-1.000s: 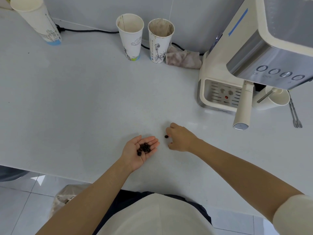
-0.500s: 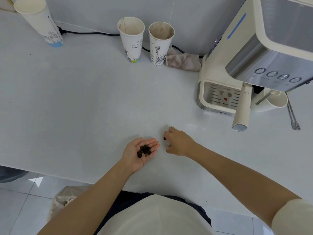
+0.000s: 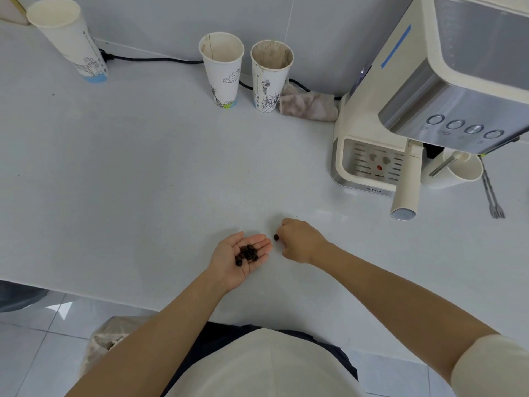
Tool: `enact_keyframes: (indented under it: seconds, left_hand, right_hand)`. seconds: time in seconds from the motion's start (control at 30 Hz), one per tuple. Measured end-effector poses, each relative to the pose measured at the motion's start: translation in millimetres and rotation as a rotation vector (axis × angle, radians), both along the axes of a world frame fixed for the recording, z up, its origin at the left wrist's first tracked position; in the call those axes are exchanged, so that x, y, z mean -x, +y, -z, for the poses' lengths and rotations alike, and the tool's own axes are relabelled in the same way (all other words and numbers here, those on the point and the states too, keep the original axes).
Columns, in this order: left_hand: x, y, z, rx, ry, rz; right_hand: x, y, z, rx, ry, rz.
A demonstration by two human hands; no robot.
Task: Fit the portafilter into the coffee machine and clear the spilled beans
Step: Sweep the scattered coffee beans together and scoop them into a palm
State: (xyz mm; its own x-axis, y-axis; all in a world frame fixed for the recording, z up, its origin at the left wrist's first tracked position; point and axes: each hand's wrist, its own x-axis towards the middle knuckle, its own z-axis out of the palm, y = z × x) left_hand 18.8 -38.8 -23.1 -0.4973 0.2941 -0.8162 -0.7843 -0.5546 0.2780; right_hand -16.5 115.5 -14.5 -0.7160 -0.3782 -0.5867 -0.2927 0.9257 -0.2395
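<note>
My left hand [image 3: 233, 265] lies palm up on the white counter with several dark coffee beans [image 3: 247, 254] cupped in it. Just to its right, my right hand [image 3: 300, 240] is curled, its fingertips pinching a single bean [image 3: 276, 237] close to the left hand's fingertips. The cream coffee machine [image 3: 423, 110] stands at the right. The portafilter sits under its head, and its cream handle [image 3: 406, 184] sticks out toward me.
Two used paper cups [image 3: 221, 70] [image 3: 270, 75] and a stained cloth [image 3: 309, 106] stand by the back wall, a third cup [image 3: 68, 41] at far left. A white cup [image 3: 455, 171] and a small fork [image 3: 492, 193] lie right of the machine. A black cable [image 3: 154, 59] runs along the wall.
My right hand has closed its fingertips on the loose bean and carried it a little toward the left palm. The left hand has stayed put.
</note>
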Motion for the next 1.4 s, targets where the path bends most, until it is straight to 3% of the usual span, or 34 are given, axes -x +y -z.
enact_keyframes:
  seconds: [0.43, 0.63, 0.77, 1.23, 1.4]
  left_hand:
    - [-1, 8, -2, -0.026, -0.010, 0.006]
    - [-2, 12, -2, -0.013, -0.013, -0.017]
    - [-3, 14, -7, -0.013, -0.047, -0.074]
    - [-14, 13, -9, -0.030, 0.028, -0.068]
    - [-15, 6, -7, -0.075, 0.025, -0.051]
  right_hand:
    - [13, 10, -1, -0.063, 0.063, 0.044]
    - [7, -7, -22, 0.151, 0.092, 0.077]
    - [-8, -30, -42, 0.328, 0.006, 0.048]
    - [-30, -27, -40, 0.521, -0.054, 0.138]
    - [-23, 7, -42, 0.440, 0.028, 0.332]
